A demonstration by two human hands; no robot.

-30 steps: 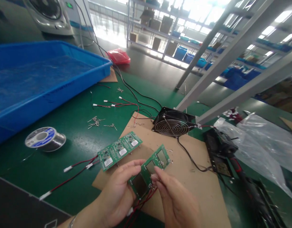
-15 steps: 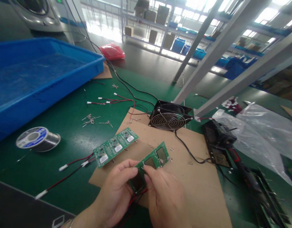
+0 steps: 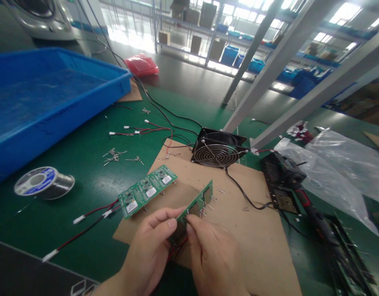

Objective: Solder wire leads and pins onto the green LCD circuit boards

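My left hand (image 3: 152, 242) is closed round the near end of a green circuit board (image 3: 194, 207), thumb on its edge. The board is tilted steeply, with dark display panels and small metal parts on its right-hand face and red and black wires at its lower end. My right hand (image 3: 212, 250) is closed in a pinch against that face; whatever lies between its fingertips is hidden. A second circuit board (image 3: 148, 191), with white labels and wires ending in white connectors, rests at the left edge of the cardboard sheet (image 3: 251, 242).
A solder spool (image 3: 44, 183) and blue tray (image 3: 63, 107) stand left. Small metal parts (image 3: 114, 155) lie in clusters. Beyond the hands is a black fan (image 3: 218, 150). At right are a soldering iron (image 3: 315, 218) on its stand, a plastic bag (image 3: 340, 168) and grey posts (image 3: 275, 65).
The held board has turned more edge-on, showing less of its panel face. Both hands stay on it, and the view has shifted slightly.
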